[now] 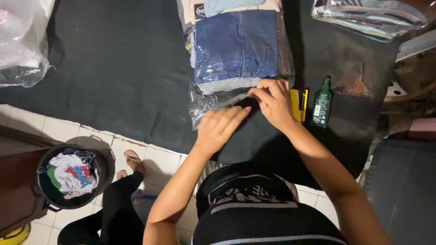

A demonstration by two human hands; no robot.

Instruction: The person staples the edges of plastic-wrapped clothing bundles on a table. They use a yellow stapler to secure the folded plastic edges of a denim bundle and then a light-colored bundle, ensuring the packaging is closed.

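Hands meet at the near end of a clear bag point(213, 102) packed with folded clothes point(236, 45), which lies on a dark mat point(113, 68) straight ahead of the person. The right hand point(274, 104) pinches the loose plastic flap between thumb and fingertips — closed on the bag's edge. The left hand point(220, 127) rests curled on the flap just beside it, fingers together, pressing it down; whether it grips anything I cannot tell.

The flap looks thin and crinkled, so a hard tug could tear it, or the fold could spring back if either hand lifts. The clothes sit flush with the opening — they could slide out if the bag tips toward the person. A yellow stapler point(298, 104) touches the right hand's outer side and a green bottle point(322, 106) stands just beyond; a careless sweep could knock the bottle over. A bucket point(68, 179) sits on the tile floor, well apart.
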